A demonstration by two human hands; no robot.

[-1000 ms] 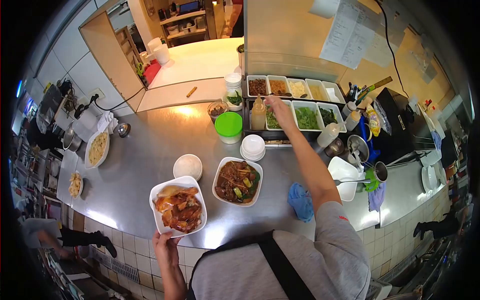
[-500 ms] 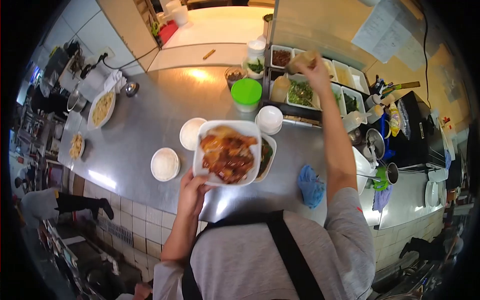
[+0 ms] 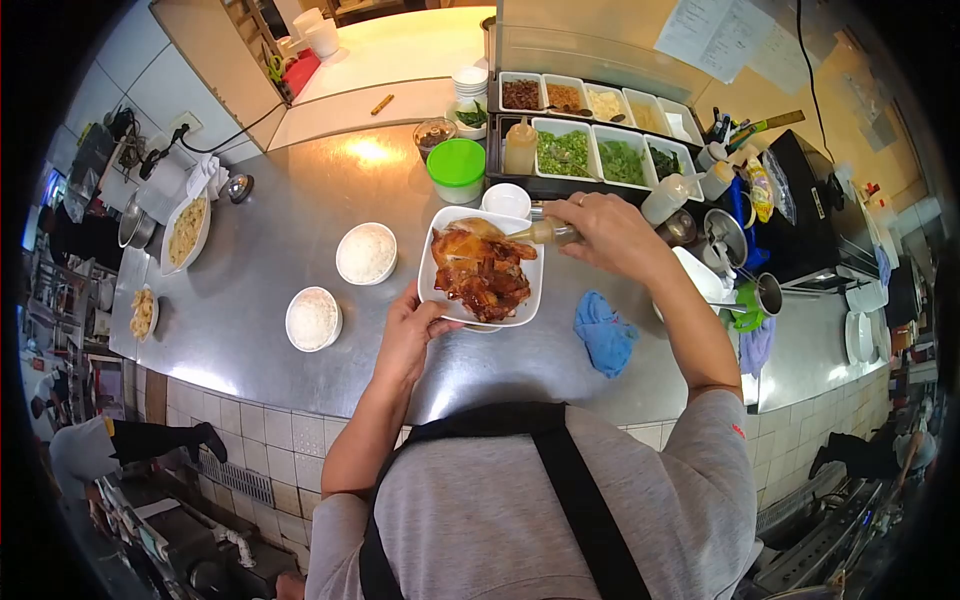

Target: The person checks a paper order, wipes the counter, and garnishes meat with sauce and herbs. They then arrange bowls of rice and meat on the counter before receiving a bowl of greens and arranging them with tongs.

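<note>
Closest in, a person in a grey shirt with a black strap across the back stands at a steel counter. The left hand is clamped on the near left corner of a white dish, thumb over the rim. In the dish lies glossy browned meat, and a sliver of a bowl shows beneath its near edge. The right hand is closed around a bottle, tipped nearly flat, its tip pointing left over the meat; whether anything flows from it is too small to tell. A crumpled blue cloth lies to the right of the dish. To the left sit two bowls of rice, one nearer and one farther. Just beyond the dish are small white saucers, then a green-lidded tub. Behind the right hand, a second bottle stands upright beside trays of chopped greens and leaves, with another row of white trays behind them. Farthest off, papers hang on the wall.
</note>
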